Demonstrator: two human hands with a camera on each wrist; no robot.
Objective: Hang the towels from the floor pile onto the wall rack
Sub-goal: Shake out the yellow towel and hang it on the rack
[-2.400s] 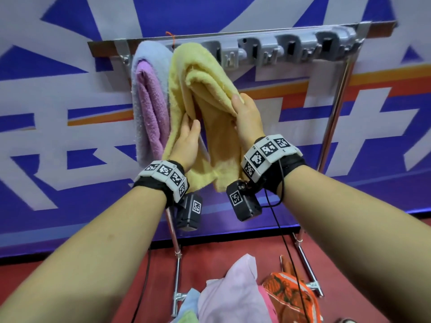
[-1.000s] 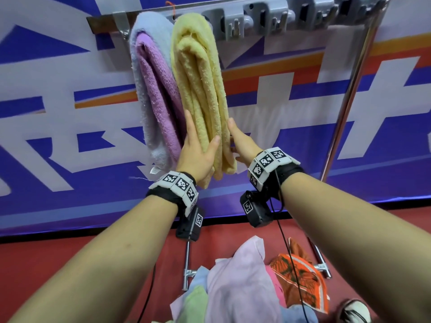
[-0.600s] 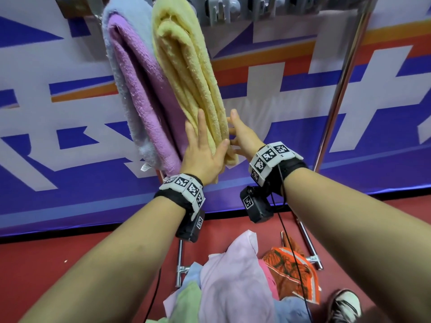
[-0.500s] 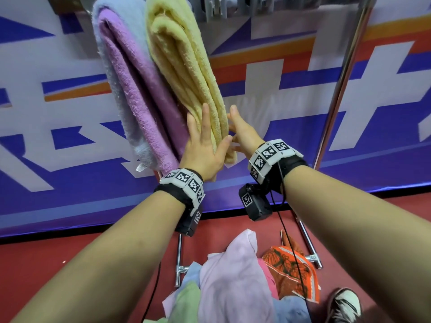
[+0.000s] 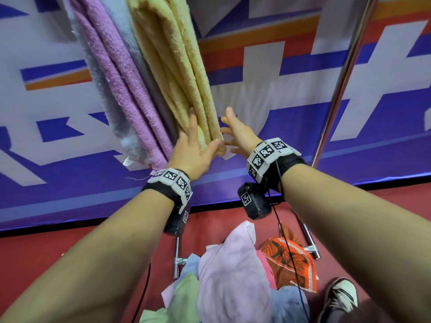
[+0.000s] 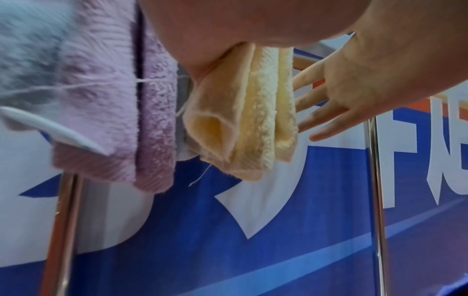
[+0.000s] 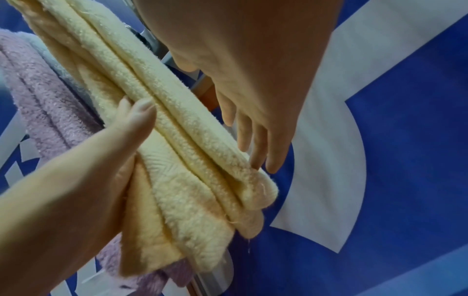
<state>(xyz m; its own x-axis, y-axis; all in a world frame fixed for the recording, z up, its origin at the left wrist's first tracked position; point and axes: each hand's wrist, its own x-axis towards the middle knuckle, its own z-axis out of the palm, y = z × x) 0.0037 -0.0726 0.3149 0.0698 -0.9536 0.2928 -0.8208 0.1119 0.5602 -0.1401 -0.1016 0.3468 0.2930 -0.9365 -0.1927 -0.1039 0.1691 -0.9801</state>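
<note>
A folded yellow towel [image 5: 177,66] hangs down the wall, with a purple towel [image 5: 112,78] and a pale blue one just left of it. My left hand [image 5: 194,145] lies flat against the yellow towel's left face near its lower end, thumb across the front edge. My right hand [image 5: 234,132] is at the towel's right side, fingers straight and spread, holding nothing. The left wrist view shows the yellow towel's bottom folds [image 6: 243,124] and the right hand [image 6: 341,90] beside them. In the right wrist view the right hand's fingertips [image 7: 255,148] just graze the yellow towel [image 7: 190,150]. The rack's hooks are out of frame.
On the red floor below lies the pile: a pale pink towel [image 5: 228,276], a green one [image 5: 184,297], an orange patterned one [image 5: 289,262] and a blue one. The rack's chrome pole [image 5: 345,66] rises at the right, its foot [image 5: 179,259] by the pile. A shoe [image 5: 342,297] is at bottom right.
Both hands have slid down the yellow towel to its lower end, flattening its folds. The right hand has opened and spread beside it. The view has tilted down, hiding the rack's hooks.
</note>
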